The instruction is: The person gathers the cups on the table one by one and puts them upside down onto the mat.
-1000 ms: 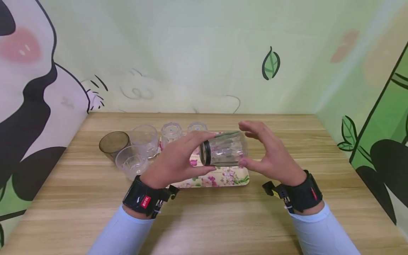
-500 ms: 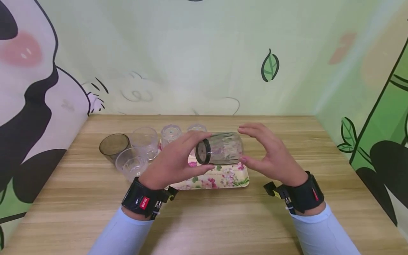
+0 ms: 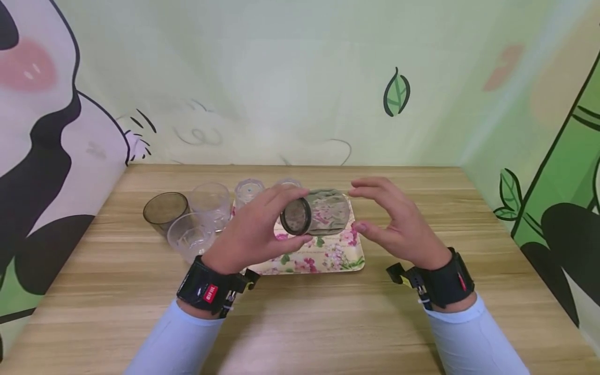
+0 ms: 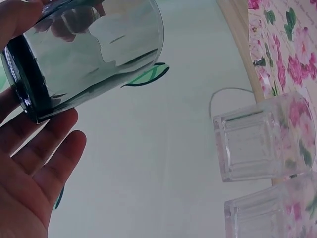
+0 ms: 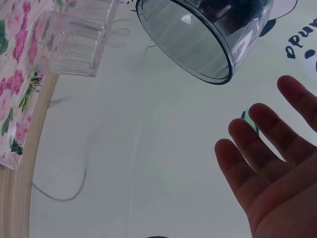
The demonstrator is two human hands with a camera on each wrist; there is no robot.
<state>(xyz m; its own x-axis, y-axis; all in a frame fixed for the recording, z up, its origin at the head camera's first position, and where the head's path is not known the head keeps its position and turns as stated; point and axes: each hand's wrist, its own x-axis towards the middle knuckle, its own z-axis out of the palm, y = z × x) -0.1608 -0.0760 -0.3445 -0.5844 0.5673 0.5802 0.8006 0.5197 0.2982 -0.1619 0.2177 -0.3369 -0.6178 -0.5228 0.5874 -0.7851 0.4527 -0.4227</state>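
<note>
My left hand (image 3: 255, 226) grips a grey-tinted drinking glass (image 3: 330, 212) around its thick dark base. The glass lies sideways in the air above a floral tray (image 3: 328, 260), its base turned partly toward the head camera. In the left wrist view the fingers (image 4: 62, 124) touch the base end of the glass (image 4: 114, 44). Facing the rim is my right hand (image 3: 405, 226), fingers spread and apart from the glass. The right wrist view has the open rim of the glass (image 5: 230, 64) clear of those fingertips (image 5: 225, 148).
Two clear faceted glasses (image 3: 248, 191) (image 3: 288, 182) stand upside down at the tray's back. On the wooden table (image 3: 319, 323) to the left are a brown-tinted glass (image 3: 166, 211) and two clear ones (image 3: 211, 200) (image 3: 189, 239). A painted wall (image 3: 281, 94) rises behind.
The tinted glass has turned, bringing its base more toward the head camera, and has shifted slightly left. My right thumb was at its rim and is now apart from it.
</note>
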